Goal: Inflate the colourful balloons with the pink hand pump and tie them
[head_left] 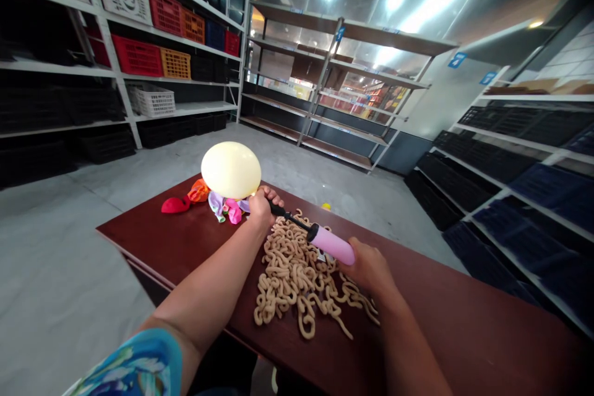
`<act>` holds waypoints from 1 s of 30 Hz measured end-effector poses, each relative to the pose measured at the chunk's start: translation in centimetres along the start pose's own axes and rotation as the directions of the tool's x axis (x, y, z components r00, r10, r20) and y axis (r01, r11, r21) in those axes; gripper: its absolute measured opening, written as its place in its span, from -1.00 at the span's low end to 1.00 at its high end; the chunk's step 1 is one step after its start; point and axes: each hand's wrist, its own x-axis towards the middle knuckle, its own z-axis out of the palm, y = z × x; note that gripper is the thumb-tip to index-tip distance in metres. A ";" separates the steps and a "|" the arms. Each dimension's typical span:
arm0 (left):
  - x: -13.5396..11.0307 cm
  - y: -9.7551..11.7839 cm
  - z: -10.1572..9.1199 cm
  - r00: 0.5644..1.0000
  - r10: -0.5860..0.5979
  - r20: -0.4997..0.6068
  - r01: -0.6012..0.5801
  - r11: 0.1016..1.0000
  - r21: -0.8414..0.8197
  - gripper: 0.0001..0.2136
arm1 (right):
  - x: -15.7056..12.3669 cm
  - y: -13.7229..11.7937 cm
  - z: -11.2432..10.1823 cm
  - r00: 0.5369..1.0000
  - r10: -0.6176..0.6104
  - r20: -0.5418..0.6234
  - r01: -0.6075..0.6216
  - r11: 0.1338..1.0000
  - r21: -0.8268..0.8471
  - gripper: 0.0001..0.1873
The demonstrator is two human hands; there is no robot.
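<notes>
A pale yellow balloon, partly inflated, stands out from the thumb side of my left hand. That hand is closed around the black end of a balloon pump, and its fingers hide the spot where the balloon's neck meets it. My right hand wraps the far end of the pump's pink barrel. Between the two, a length of black rod is exposed. Beneath the pump lies a tangled heap of beige, rope-like strands on the dark red table.
Uninflated balloons lie at the table's left: a red one, an orange one, a pink one and a lilac one. Shelves with crates line the left, bare racks the back, dark crates the right.
</notes>
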 end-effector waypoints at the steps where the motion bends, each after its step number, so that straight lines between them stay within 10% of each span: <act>1: -0.2 -0.3 0.1 1.000 -0.005 0.014 0.005 1.000 0.007 -0.86 | 0.0 -0.5 0.2 1.000 -0.010 -0.022 0.009 1.000 -0.010 -0.79; 11: -1.4 -1.5 0.7 0.996 -0.043 0.080 0.038 0.998 0.054 -0.86 | 0.3 -3.4 0.6 0.996 -0.023 -0.091 0.027 0.999 0.039 -0.71; 23: 0.1 1.5 0.4 0.999 0.044 -0.029 -0.044 0.999 0.005 -0.86 | -0.2 2.9 -0.2 0.997 0.036 0.072 -0.044 0.993 0.106 -0.80; 30: -0.6 0.0 0.6 1.000 0.019 0.004 -0.019 1.000 -0.001 -0.86 | -0.1 0.1 0.0 1.000 0.017 -0.018 -0.016 0.998 0.052 -0.78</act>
